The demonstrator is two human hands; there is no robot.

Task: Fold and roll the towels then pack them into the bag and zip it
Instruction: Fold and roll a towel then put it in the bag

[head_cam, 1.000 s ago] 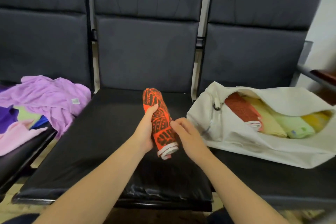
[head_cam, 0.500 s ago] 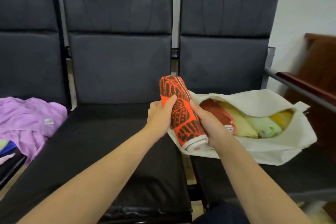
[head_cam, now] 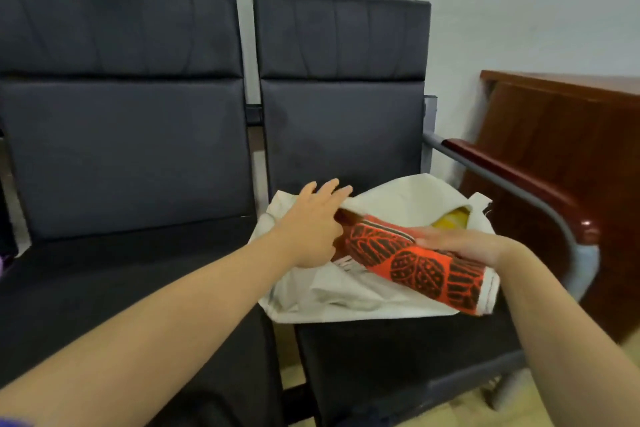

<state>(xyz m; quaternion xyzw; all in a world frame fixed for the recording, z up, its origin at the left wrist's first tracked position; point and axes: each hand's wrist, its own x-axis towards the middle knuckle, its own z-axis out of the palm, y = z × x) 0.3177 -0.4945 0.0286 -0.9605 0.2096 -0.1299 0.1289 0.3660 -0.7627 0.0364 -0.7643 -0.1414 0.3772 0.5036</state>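
At centre right, the left hand [head_cam: 311, 229], fingers spread, presses the rim of the bag [head_cam: 346, 302] while the right hand [head_cam: 464, 246] grips the rolled towel [head_cam: 415, 267] lying half inside it.

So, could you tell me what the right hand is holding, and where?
The rolled orange towel; the right hand has its grip on the near half.

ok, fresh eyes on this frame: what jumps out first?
The rolled orange towel with its dark leaf print stands out. It lies slantwise with one end in the mouth of the white bag on the black seat, and the right hand holds it. The left hand rests with fingers spread on the bag's upper flap, and a yellow towel shows inside at the far end.
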